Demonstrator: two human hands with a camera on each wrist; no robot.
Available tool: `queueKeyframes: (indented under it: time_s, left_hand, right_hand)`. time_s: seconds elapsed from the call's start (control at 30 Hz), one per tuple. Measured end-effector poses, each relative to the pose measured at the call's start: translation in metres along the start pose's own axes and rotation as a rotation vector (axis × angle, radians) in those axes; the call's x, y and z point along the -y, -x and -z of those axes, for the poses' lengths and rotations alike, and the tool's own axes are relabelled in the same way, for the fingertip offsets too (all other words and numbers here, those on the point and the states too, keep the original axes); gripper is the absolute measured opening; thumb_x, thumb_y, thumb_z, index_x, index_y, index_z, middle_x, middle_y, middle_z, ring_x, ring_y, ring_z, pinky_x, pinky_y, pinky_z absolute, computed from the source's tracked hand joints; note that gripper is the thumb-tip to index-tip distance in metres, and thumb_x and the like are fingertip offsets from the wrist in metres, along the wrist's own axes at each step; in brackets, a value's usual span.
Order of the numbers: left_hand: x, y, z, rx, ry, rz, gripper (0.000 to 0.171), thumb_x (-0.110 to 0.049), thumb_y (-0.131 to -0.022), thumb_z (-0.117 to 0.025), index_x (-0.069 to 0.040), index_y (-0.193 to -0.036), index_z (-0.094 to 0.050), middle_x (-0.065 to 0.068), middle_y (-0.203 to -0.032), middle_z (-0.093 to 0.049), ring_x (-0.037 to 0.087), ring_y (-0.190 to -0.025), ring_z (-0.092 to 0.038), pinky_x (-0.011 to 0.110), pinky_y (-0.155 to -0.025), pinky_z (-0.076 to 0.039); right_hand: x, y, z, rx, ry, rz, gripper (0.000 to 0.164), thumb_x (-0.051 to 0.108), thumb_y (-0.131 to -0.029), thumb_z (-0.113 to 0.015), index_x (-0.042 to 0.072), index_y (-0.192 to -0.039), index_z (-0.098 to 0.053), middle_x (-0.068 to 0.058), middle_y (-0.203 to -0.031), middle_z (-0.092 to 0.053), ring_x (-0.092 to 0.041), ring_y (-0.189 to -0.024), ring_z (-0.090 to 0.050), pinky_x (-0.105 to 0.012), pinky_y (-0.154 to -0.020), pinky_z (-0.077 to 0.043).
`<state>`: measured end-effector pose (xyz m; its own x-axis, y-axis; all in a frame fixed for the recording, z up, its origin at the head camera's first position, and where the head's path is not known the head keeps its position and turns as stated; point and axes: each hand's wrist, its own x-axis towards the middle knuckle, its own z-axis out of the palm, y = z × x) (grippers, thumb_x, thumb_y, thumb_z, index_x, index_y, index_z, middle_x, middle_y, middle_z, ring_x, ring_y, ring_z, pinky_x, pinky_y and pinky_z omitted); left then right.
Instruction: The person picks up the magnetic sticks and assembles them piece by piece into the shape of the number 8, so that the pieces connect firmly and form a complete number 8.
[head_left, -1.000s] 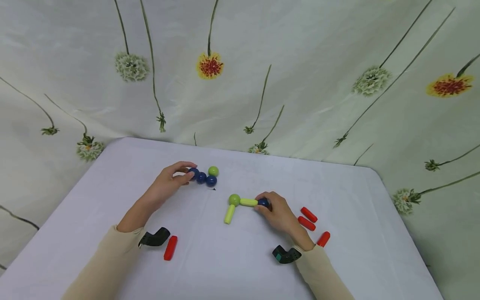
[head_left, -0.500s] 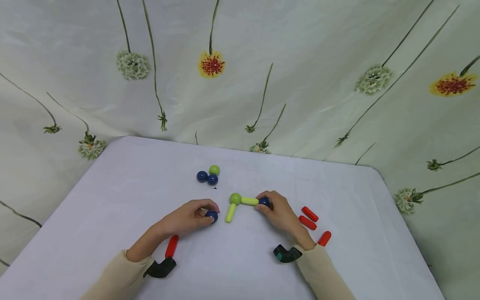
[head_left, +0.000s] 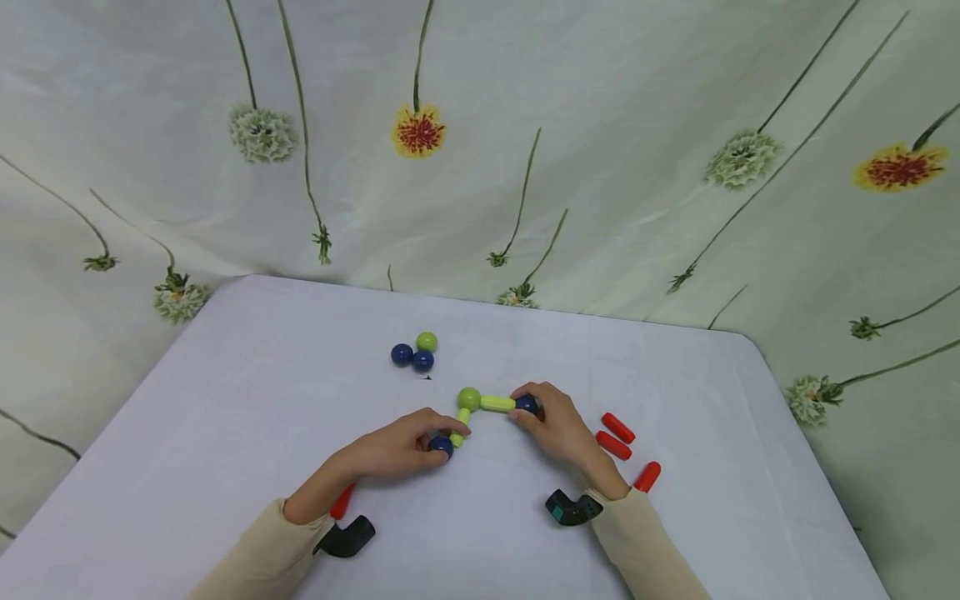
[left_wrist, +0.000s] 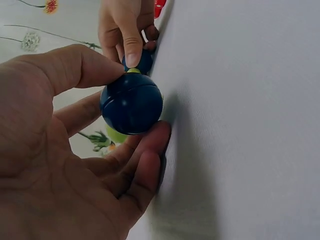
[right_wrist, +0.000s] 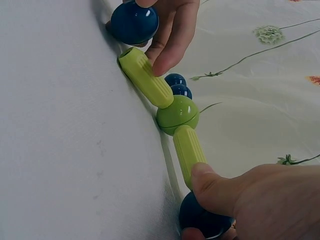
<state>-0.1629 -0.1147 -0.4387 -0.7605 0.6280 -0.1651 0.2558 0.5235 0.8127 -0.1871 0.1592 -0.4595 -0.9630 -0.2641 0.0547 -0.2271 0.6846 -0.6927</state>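
My left hand (head_left: 405, 443) holds a dark blue ball (left_wrist: 132, 105) between thumb and fingers. In the right wrist view that ball sits near the free end of a yellow-green rod (right_wrist: 145, 77), and a left fingertip touches or nearly touches the rod. The rod joins a green ball (right_wrist: 178, 115), from which a second yellow-green rod (head_left: 497, 404) runs to another blue ball (head_left: 527, 404). My right hand (head_left: 557, 423) grips this second blue ball, its thumb on the rod's end. The joined pieces form an angled shape lying on the table.
Behind the left hand lie two blue balls (head_left: 412, 357) and a loose green ball (head_left: 427, 341). Several red rods (head_left: 618, 427) are right of the right hand. Another red rod (head_left: 342, 502) is partly hidden by the left wrist. A patterned cloth hangs behind the white table (head_left: 300, 333).
My left hand has taken a blue ball from the group at the back and carried it forward and right to the rod's free end. The right hand stays in place.
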Motion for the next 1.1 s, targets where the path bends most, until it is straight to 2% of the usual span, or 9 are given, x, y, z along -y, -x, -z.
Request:
queueKeyframes:
  time_s: [0.2,0.47,0.87,1.1]
  left_hand:
    - [-0.003,-0.005,-0.006,0.031,-0.062,0.011,0.045,-0.011,-0.092,-0.065,-0.014,-0.137,-0.059,0.011,-0.116,-0.048,0.015,-0.083,-0.046,0.024,-0.071,-0.041]
    - [-0.005,-0.010,-0.013,0.007,-0.134,0.041,0.050,-0.014,-0.089,-0.071,-0.017,-0.137,-0.059,0.011,-0.117,-0.047,0.017,-0.089,-0.049,0.034,-0.079,-0.044]
    - [0.002,-0.013,-0.018,-0.055,-0.094,0.014,0.044,-0.021,-0.085,-0.079,-0.018,-0.125,-0.061,0.004,-0.103,-0.047,0.014,-0.080,-0.047,0.024,-0.067,-0.041]
    - [0.002,-0.014,-0.019,-0.072,-0.065,-0.004,0.043,-0.022,-0.087,-0.078,-0.017,-0.126,-0.060,0.002,-0.101,-0.051,0.013,-0.079,-0.049,0.022,-0.067,-0.043]
  right_hand:
    - [0.001,0.001,0.000,0.006,-0.007,-0.013,0.021,0.019,-0.093,-0.072,0.014,-0.113,-0.068,-0.011,-0.114,-0.065,-0.026,-0.105,-0.059,-0.049,-0.095,-0.049]
    - [0.001,0.001,0.001,0.004,-0.005,-0.004,0.020,0.018,-0.093,-0.072,0.014,-0.112,-0.068,-0.011,-0.112,-0.065,-0.025,-0.102,-0.059,-0.048,-0.093,-0.050]
    - [-0.001,-0.001,-0.001,0.014,-0.001,-0.015,0.021,0.020,-0.094,-0.071,0.014,-0.114,-0.067,-0.011,-0.115,-0.064,-0.026,-0.104,-0.059,-0.049,-0.096,-0.049]
    - [-0.001,0.000,-0.001,0.019,0.005,-0.020,0.021,0.020,-0.094,-0.071,0.014,-0.114,-0.067,-0.010,-0.113,-0.064,-0.025,-0.101,-0.058,-0.049,-0.095,-0.049]
